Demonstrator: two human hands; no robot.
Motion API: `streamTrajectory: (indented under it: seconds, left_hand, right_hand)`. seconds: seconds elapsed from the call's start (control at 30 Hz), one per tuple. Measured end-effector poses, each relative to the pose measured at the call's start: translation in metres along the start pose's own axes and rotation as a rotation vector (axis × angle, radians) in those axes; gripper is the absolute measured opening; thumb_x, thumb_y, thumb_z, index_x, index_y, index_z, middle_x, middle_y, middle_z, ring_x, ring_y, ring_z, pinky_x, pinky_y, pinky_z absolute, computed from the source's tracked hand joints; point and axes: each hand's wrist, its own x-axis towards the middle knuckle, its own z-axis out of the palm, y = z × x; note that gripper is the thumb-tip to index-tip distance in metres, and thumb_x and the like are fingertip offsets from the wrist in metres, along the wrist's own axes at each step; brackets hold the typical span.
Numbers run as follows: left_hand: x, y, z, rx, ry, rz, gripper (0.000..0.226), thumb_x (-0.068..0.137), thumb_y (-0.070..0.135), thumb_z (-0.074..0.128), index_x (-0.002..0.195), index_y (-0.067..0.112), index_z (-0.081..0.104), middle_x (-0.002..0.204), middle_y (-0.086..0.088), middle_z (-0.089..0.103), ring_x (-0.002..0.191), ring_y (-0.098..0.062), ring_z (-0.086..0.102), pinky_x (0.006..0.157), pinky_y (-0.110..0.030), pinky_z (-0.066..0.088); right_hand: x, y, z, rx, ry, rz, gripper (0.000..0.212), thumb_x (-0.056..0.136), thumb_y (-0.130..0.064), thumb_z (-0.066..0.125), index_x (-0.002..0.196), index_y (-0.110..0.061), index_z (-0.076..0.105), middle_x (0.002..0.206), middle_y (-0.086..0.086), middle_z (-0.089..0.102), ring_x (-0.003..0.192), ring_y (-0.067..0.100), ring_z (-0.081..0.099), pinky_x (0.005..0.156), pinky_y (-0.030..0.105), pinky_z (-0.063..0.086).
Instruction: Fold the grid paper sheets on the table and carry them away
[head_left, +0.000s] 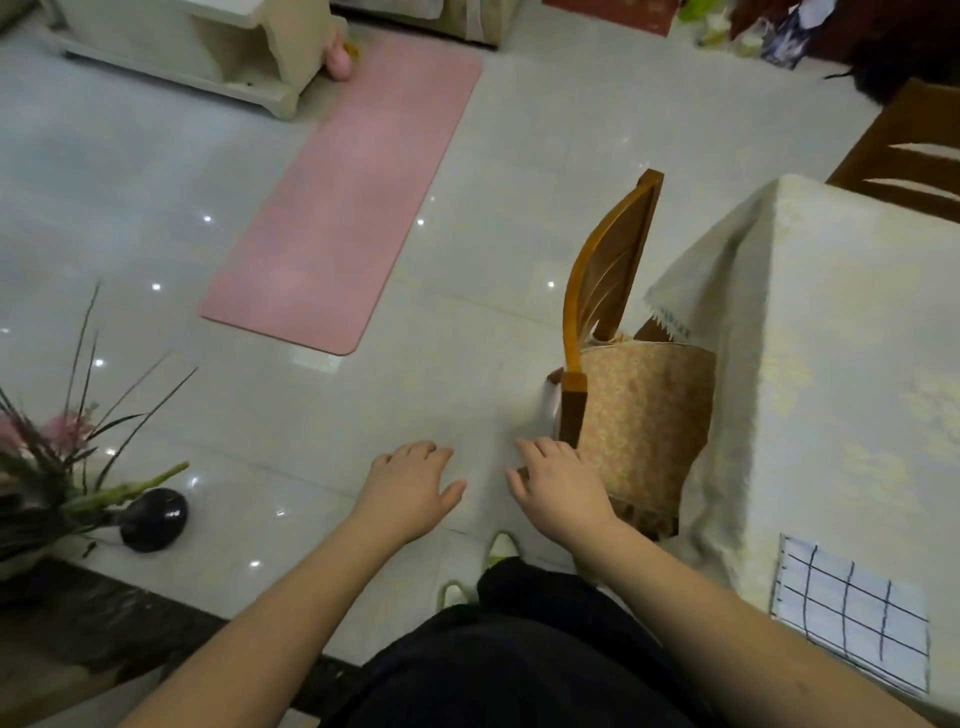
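Note:
A white sheet of grid paper (852, 613) with hand-drawn dark lines lies flat near the front corner of the table (831, 364), which is covered by a cream cloth. My left hand (410, 483) hovers over the floor with relaxed fingers and holds nothing. My right hand (558, 486) reaches out beside the wooden chair (608, 291), its fingers loosely spread and empty. Both hands are well to the left of the paper, apart from it.
The chair with a patterned seat cover (644, 415) stands tucked against the table's left side. A pink mat (348, 192) lies on the tiled floor ahead. A dark vase with flowers (153, 519) sits at the left. A second chair (904, 150) stands behind the table.

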Motion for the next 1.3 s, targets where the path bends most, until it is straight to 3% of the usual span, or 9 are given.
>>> streamTrajectory:
  seconds: [0.2,0.37,0.57,0.7,1.03,1.1,1.2,1.3]
  left_hand:
    - [0.051,-0.035,-0.029,0.003,0.000,-0.003,0.060,0.096,0.056,0.034,0.147,0.025,0.035,0.149,0.001,0.040,0.135,-0.019,0.039,0.104,-0.038,0.035]
    - [0.099,-0.063,-0.077,-0.011,-0.031,0.093,0.057,0.096,0.054,0.037,0.147,0.028,0.034,0.149,0.005,0.042,0.134,-0.016,0.040,0.106,-0.038,0.035]
    - [0.151,-0.104,-0.131,0.031,0.016,0.064,0.062,0.093,0.059,0.027,0.145,0.028,0.039,0.148,0.005,0.045,0.133,-0.015,0.042,0.107,-0.037,0.034]
    - [0.194,-0.130,-0.163,0.035,0.105,0.047,0.053,0.096,0.052,0.034,0.141,0.027,0.045,0.143,0.006,0.050,0.131,-0.014,0.044,0.106,-0.036,0.031]
    - [0.313,-0.201,-0.232,0.160,0.017,0.264,0.057,0.096,0.050,0.035,0.146,0.023,0.037,0.147,0.000,0.044,0.133,-0.021,0.040,0.107,-0.040,0.030]
    - [0.335,-0.208,-0.247,0.195,0.018,0.310,0.060,0.095,0.053,0.030,0.145,0.021,0.038,0.145,-0.002,0.045,0.131,-0.022,0.041,0.105,-0.040,0.031]
    - [0.370,-0.205,-0.271,0.233,0.021,0.388,0.083,0.080,0.061,0.005,0.144,0.021,0.038,0.148,-0.004,0.042,0.134,-0.023,0.038,0.107,-0.040,0.031]
    - [0.416,-0.188,-0.292,0.254,0.034,0.462,0.090,0.074,0.063,-0.001,0.145,0.021,0.036,0.153,-0.005,0.035,0.139,-0.025,0.032,0.110,-0.041,0.028]
  right_hand:
    - [0.061,-0.013,-0.018,0.050,0.014,-0.002,0.051,0.100,-0.045,0.035,0.145,-0.021,0.036,0.142,-0.001,0.048,0.130,0.019,0.043,0.106,0.036,0.034]
    - [0.125,-0.031,-0.030,0.072,-0.063,-0.046,0.053,0.099,-0.045,0.034,0.146,-0.020,0.034,0.144,0.002,0.045,0.130,0.021,0.043,0.107,0.037,0.035]
    - [0.202,-0.042,-0.066,0.071,-0.042,-0.040,0.049,0.100,-0.042,0.034,0.143,-0.020,0.038,0.143,0.002,0.046,0.127,0.023,0.046,0.104,0.038,0.038]
    - [0.246,-0.046,-0.087,0.067,-0.048,-0.003,0.050,0.100,-0.042,0.036,0.144,-0.020,0.038,0.144,0.002,0.045,0.128,0.023,0.046,0.104,0.039,0.037]
    - [0.375,-0.079,-0.130,0.026,-0.061,0.161,0.052,0.100,-0.046,0.033,0.145,-0.022,0.036,0.145,0.002,0.044,0.128,0.024,0.045,0.104,0.039,0.037]
    - [0.394,-0.084,-0.142,0.016,-0.030,0.183,0.051,0.100,-0.047,0.033,0.145,-0.022,0.037,0.144,0.001,0.045,0.128,0.023,0.045,0.103,0.038,0.037]
    - [0.415,-0.078,-0.159,0.055,0.033,0.247,0.050,0.101,-0.047,0.030,0.144,-0.023,0.039,0.143,0.000,0.046,0.128,0.022,0.046,0.102,0.037,0.037]
    - [0.435,-0.055,-0.176,0.088,0.072,0.314,0.050,0.101,-0.048,0.029,0.143,-0.023,0.041,0.143,-0.001,0.047,0.128,0.021,0.045,0.104,0.036,0.035]
